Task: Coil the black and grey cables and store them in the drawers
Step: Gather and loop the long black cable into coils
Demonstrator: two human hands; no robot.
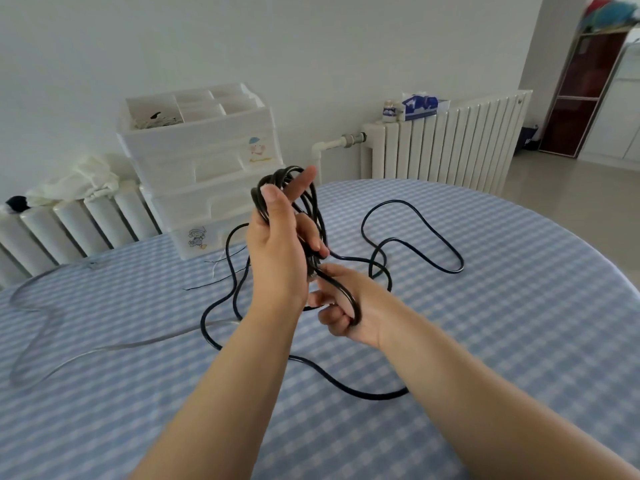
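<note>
Left hand (pixel 277 244) raised above the table (pixel 485 306), thumb and curled fingers gripping a bundle of loops of the black cable (pixel 415 233), index finger pointing up past the top of the bundle. Right hand (pixel 343 303) just below and right of it, fingers curled round the lower bend of the same loops, both hands close together and nearly touching. Rest of the black cable trailing loose over the blue-and-white checked tablecloth, one wide loop to the right, another sweeping under the forearms toward the near edge. Grey cable (pixel 45 327) lying slack on the left part of the table, well apart from both hands (pale and half see-through against the cloth). White plastic drawers (pixel 207 168) standing at the far edge of the table behind the hands, all fronts closed, open tray on top divided into compartments, with some tangled wire in the left one. Cartoon stickers on two drawer fronts, no readable writing. Blue tissue box (pixel 420 105) on the white radiator (pixel 450 143) at the back right, print too blurred to read.
</note>
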